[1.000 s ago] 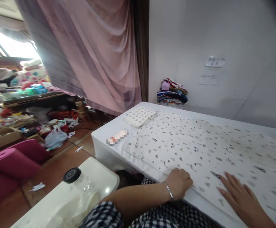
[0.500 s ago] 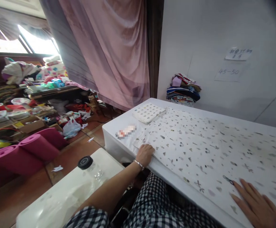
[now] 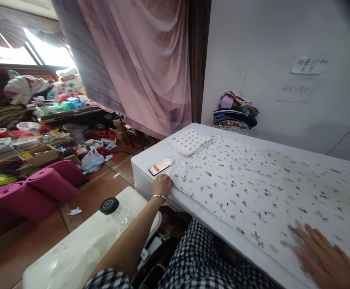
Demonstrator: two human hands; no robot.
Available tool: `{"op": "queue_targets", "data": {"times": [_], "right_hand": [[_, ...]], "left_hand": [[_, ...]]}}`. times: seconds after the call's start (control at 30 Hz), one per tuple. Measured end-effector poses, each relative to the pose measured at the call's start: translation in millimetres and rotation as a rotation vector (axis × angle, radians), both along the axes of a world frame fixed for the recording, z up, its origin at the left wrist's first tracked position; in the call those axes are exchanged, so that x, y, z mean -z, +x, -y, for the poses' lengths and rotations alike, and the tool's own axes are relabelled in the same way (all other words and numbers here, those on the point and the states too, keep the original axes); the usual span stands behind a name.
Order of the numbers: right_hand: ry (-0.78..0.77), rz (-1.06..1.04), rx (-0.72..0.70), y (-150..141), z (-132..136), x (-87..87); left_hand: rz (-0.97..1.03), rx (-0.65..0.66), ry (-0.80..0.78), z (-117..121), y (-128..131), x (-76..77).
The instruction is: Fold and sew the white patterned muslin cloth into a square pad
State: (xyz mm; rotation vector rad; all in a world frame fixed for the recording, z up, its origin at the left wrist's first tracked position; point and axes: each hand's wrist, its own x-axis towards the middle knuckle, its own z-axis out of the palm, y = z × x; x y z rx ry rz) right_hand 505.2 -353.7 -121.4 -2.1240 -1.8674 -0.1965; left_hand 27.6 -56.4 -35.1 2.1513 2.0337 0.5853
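Observation:
A white cloth [image 3: 241, 180] with small grey and green motifs lies spread flat over the white-covered table [image 3: 283, 147]. At its near left corner, by the table's edge, is my left hand [image 3: 162, 185], its fingers curled down. Its fingertips are mostly hidden, so I cannot make out what they grip. My right hand [image 3: 327, 255], somewhat blurred, rests palm down on the cloth with its fingers stretched out. A phone [image 3: 160, 167] lies just beyond my left hand. Farther back sits a folded cloth [image 3: 191, 141] with a heart-like print.
A lidded clear jar [image 3: 116, 210] and a plastic bag stand on a low white stool [image 3: 45, 261] at my left. Pink rolled mats [image 3: 42, 188] and clutter cover the floor beyond. A stack of folded fabric [image 3: 236, 112] stands by the wall.
My left hand has moved left along the table edge, from the cloth's front border to its corner near the phone. My right hand stays on the cloth, shifted slightly. The view has turned a little.

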Motion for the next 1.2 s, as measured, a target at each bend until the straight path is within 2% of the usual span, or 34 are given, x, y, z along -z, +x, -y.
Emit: {"op": "queue_targets", "data": {"times": [0.07,0.2,0.3,0.4,0.6,0.8,0.97,1.2], "right_hand": [[-0.031,0.002,-0.033,-23.4,-12.2,-13.1],[-0.109,-0.029,-0.200,-73.5,-37.1,-42.3],[-0.143,-0.045,-0.275,-97.0,-51.0,-52.9],[-0.147,-0.047,-0.303,-104.2,-58.2,-48.3],[-0.118,-0.059,-0.306,-100.4,-58.2,-29.1],[-0.078,-0.070,-0.318,-100.9,-58.4,-29.6],[-0.086,-0.085,-0.305,-103.0,-59.3,-31.9],[-0.129,-0.054,-0.298,-105.8,-57.9,-32.5]], "left_hand": [[0.016,-0.002,-0.017,0.5,2.6,-1.6],[0.075,-0.013,-0.056,0.4,9.2,-6.7],[0.143,-0.028,-0.108,-0.6,12.5,-10.4],[0.221,-0.043,-0.166,-0.9,13.8,-13.5],[0.368,-0.071,-0.244,0.2,14.7,-18.6],[0.437,-0.084,-0.276,1.4,16.0,-20.9],[0.383,-0.086,-0.260,-1.0,16.8,-18.1],[0.180,-0.204,-0.210,-2.8,6.0,-18.2]]}}
